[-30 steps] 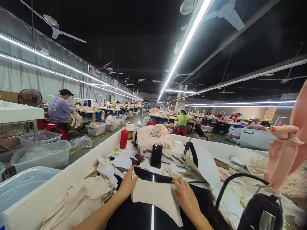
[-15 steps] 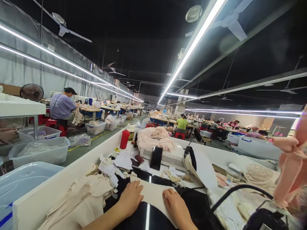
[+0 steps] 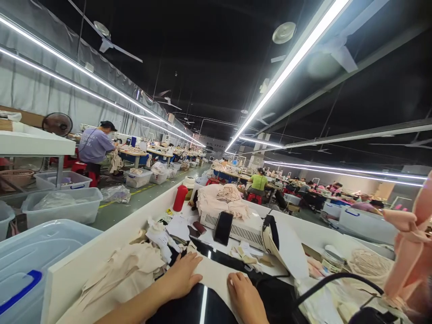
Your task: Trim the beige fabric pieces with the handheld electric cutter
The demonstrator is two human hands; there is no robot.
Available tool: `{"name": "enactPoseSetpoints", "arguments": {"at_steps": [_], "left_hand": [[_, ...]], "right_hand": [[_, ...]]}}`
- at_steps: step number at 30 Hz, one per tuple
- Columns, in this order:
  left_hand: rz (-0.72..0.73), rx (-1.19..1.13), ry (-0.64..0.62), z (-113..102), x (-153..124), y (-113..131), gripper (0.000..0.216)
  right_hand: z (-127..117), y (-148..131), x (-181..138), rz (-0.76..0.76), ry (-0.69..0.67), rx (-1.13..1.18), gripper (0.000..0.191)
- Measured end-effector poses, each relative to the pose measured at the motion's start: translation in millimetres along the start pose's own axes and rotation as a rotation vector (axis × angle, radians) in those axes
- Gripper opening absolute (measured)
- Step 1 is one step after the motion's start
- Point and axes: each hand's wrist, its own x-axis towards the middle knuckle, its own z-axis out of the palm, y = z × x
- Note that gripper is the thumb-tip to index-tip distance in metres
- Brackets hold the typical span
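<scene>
A curved cream fabric piece (image 3: 213,272) lies flat across a glossy black surface (image 3: 189,306) that mirrors a strip of light. My left hand (image 3: 184,274) rests on the fabric's left end, palm down with the fingers stretched out. On its right part lies my right hand (image 3: 245,294), fingers flat and slightly bent, pressing the cloth without gripping it. Close to my left forearm is a heap of cream fabric pieces (image 3: 118,274). Small cream scraps (image 3: 248,254) lie beyond the right hand.
A black phone (image 3: 223,228) leans on a vented white box (image 3: 241,225) topped with pale pink fabric (image 3: 219,198). A red bottle (image 3: 180,198) stands at the back left. A black cable (image 3: 330,279) arches at right, near hanging pink fabric (image 3: 407,243). A white wall (image 3: 135,220) borders the table.
The camera view has tilted and shifted slightly, so the scene sits a little differently. Both hands stay on the cream fabric piece in nearly the same places.
</scene>
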Motion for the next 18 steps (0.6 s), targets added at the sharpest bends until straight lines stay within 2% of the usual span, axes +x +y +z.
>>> {"name": "enactPoseSetpoints", "arguments": {"at_steps": [4,8,10,13,15,18], "left_hand": [[0.023,-0.009,0.096,-53,-39,0,0.046],[-0.093,0.072,0.205,-120,-89,-17,0.034],[-0.175,0.123,0.242,-143,-116,-26,0.028],[-0.285,0.176,0.241,-152,-153,-33,0.019],[-0.333,0.181,0.215,-143,-168,-34,0.016],[-0.366,0.153,0.195,-121,-175,-34,0.017]], "right_hand": [[-1,-9,-4,-0.086,0.007,0.058,0.035],[4,-27,-8,-0.209,-0.029,0.169,0.037],[7,-39,-12,-0.272,-0.044,0.231,0.037],[5,-60,-19,-0.355,-0.050,0.361,0.035],[1,-74,-25,-0.383,-0.049,0.437,0.034],[-6,-90,-34,-0.403,-0.072,0.481,0.032]]}}
